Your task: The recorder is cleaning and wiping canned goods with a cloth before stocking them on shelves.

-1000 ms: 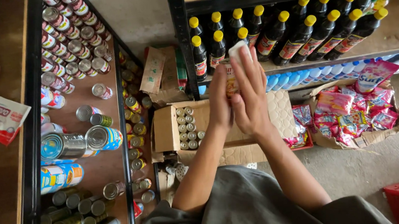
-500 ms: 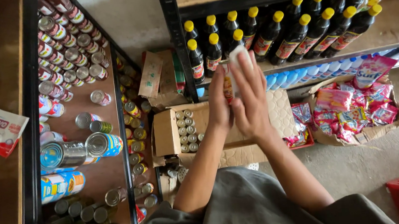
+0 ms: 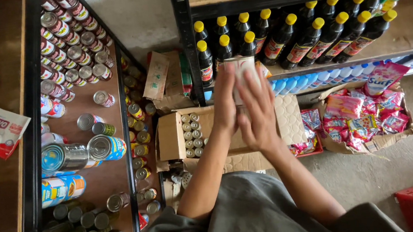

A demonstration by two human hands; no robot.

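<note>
Fingers (image 3: 224, 86) of the left hand (image 3: 226, 106) lie close together along one side of a small whitish pack (image 3: 241, 69), and those of the right hand (image 3: 257, 113) are stretched and slightly spread over its front, so the pack is pressed between the two hands; whether it is a box or a bottle I cannot tell, because motion blurs it. It is held up in front of the shelf (image 3: 410, 31) with the dark bottles (image 3: 310, 38) with yellow caps, just beside the nearest of them, probably so that it goes at the same height as that row. Both forearms reach forward from the body and nearly meet at the wrists, the backs of the hands toward the camera. Under the hands stands an open cardboard box (image 3: 173, 137) with small cans inside. At the left, a second rack (image 3: 33, 122) carries many tin cans (image 3: 103, 147), some lying on their side.
</note>
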